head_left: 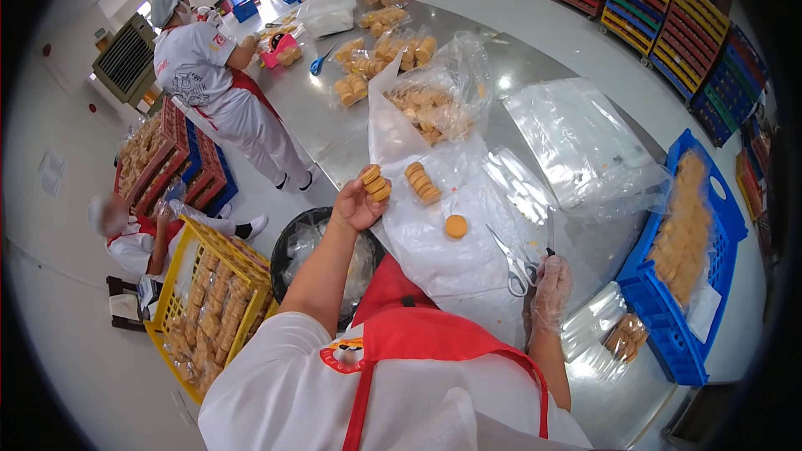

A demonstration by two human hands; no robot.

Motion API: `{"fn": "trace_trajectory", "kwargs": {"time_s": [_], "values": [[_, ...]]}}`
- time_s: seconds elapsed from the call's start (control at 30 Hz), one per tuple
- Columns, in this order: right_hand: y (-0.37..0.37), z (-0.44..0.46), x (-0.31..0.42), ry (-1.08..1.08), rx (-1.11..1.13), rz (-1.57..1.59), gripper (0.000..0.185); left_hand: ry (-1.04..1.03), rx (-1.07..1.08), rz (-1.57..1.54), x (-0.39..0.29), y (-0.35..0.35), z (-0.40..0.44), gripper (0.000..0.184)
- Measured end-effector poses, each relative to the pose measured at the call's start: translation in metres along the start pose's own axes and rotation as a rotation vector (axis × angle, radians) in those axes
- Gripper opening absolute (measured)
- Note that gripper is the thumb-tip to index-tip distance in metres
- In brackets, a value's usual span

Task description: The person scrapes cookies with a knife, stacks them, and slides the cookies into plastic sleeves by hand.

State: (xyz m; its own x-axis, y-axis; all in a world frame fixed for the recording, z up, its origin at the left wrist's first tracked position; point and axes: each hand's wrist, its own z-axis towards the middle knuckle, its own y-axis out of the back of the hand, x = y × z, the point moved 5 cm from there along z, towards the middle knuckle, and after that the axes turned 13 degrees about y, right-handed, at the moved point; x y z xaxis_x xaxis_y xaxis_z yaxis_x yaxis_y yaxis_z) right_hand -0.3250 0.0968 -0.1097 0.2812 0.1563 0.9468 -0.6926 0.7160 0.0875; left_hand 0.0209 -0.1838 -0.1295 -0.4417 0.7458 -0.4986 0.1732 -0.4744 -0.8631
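My left hand [357,209] is closed around a short stack of round golden cookies [376,184], over the table's near edge. A second row of cookies [423,183] lies on the white plastic sheet [434,242] just to its right. One single cookie [455,226] rests flat nearer to me. In a clear plastic glove, my right hand [551,286] is closed on the dark handle of a knife [550,238], its thin blade pointing away from me. Left of that hand lies a pair of open scissors [514,263] with pale handles.
An open bag of cookies [426,108] and clear bags [576,146] lie ahead. A blue crate [681,334] stands right, a yellow crate [180,271] left, beside a black bin [280,242]. One co-worker [196,75] stands across the left edge; another person [134,234] sits lower left.
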Motion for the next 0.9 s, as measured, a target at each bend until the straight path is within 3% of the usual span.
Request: {"fn": "trace_trajectory", "kwargs": {"time_s": [0.53, 0.67, 0.9], "values": [[-0.002, -0.001, 0.000, -0.033, 0.034, 0.028, 0.031, 0.003, 0.002, -0.021, 0.001, -0.006, 0.000, 0.047], [-0.004, -0.001, 0.007, -0.124, -0.039, 0.121, 0.018, -0.034, -0.082, -0.055, 0.001, -0.004, -0.002, 0.048], [-0.001, 0.000, 0.010, -0.115, -0.006, 0.062, 0.014, 0.015, -0.024, 0.032, 0.001, 0.003, 0.000, 0.049]]}}
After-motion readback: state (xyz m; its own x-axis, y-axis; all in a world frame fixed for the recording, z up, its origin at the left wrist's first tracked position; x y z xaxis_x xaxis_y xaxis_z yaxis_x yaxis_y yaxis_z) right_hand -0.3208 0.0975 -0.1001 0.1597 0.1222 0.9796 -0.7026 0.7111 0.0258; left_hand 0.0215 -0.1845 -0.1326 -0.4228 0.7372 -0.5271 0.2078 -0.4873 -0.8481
